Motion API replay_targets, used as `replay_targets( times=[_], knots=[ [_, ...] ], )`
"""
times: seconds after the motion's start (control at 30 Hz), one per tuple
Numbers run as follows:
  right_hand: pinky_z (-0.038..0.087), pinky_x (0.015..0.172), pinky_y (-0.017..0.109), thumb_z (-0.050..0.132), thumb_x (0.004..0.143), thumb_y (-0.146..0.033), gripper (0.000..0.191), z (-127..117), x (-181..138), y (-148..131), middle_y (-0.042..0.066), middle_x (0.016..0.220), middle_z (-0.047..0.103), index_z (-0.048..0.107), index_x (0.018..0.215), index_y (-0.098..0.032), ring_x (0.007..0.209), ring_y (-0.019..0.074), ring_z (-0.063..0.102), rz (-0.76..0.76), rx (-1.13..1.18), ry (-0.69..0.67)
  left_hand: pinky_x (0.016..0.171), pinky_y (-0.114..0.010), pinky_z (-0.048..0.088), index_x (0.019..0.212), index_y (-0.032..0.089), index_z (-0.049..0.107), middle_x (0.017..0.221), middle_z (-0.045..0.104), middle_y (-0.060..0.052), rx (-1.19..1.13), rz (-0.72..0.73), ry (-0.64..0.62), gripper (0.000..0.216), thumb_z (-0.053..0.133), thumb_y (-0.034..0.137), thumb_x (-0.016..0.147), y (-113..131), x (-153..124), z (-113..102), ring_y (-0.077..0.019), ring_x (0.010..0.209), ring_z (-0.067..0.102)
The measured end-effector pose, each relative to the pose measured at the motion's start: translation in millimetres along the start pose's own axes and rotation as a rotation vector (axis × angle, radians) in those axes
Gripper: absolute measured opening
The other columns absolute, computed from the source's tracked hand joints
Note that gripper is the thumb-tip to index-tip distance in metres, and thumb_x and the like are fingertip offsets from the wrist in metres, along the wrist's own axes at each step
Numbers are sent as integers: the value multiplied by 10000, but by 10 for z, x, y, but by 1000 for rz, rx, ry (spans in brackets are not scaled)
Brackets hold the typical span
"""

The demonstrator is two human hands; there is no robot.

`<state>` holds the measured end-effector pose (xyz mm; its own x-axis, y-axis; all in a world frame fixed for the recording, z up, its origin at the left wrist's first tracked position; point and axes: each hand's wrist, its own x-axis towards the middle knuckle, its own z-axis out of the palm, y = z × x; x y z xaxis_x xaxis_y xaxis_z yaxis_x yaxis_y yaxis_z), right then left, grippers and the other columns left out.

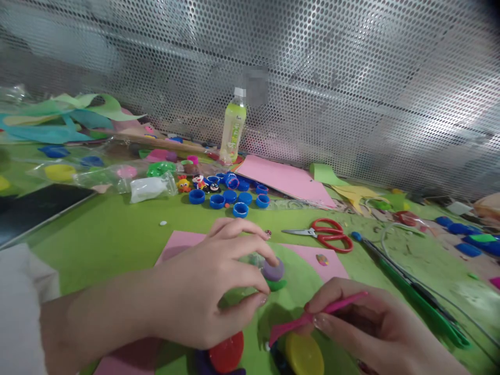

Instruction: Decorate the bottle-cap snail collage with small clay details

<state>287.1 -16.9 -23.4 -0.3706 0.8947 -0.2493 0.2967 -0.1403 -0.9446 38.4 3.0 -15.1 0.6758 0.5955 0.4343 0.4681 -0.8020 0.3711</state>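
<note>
My left hand (226, 276) hovers over the green paper with its fingers curved and apart, holding nothing. One fingertip rests on or just over a round purple piece (273, 269), with a small green piece (277, 285) beside it. Pinched between the thumb and fingers of my right hand (351, 317) is a pink plastic modelling tool (291, 327), its flat end pointing down and left. Below that end sit a yellow disc (304, 354) and a tiny white ball (267, 346). A red disc (227, 352) lies under my left hand, partly covered. Green paper (300, 276) lies on a pink sheet (179, 242).
Red-handled scissors (332, 235) lie beyond my right hand, beside a long dark tool (394, 265) and a cable. Several blue caps (240, 210), small figures (199, 182) and a drink bottle (233, 127) stand farther back. A dark tablet-like slab (42, 205) is at left.
</note>
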Motion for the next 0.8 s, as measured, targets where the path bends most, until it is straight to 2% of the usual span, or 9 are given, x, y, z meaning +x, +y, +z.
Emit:
replay_targets(
  times=[0.3,0.63,0.8],
  knots=[
    [501,671,229,695,835,-429,208,-17,25,9,29,785,711,712,807,-224,734,162,646,-73,-49,-36,1062,-422,348,855,226,703,1139,659,-12,-11,2,0,135,605,138,826,-12,9,7,-258,1222,434],
    [484,655,228,685,841,-419,193,-15,20,21,27,787,710,723,825,-231,736,166,636,-87,-105,-33,1063,-393,336,875,232,716,1134,659,-9,-29,1,16,180,597,110,816,-1,-4,21,-248,1212,428],
    [463,619,158,755,791,-414,184,14,11,-17,-1,725,683,726,765,-234,681,107,584,-100,53,25,1073,-430,334,902,239,720,1146,660,-13,-23,-5,6,183,591,127,836,-9,-10,29,-261,1233,422]
  ],
)
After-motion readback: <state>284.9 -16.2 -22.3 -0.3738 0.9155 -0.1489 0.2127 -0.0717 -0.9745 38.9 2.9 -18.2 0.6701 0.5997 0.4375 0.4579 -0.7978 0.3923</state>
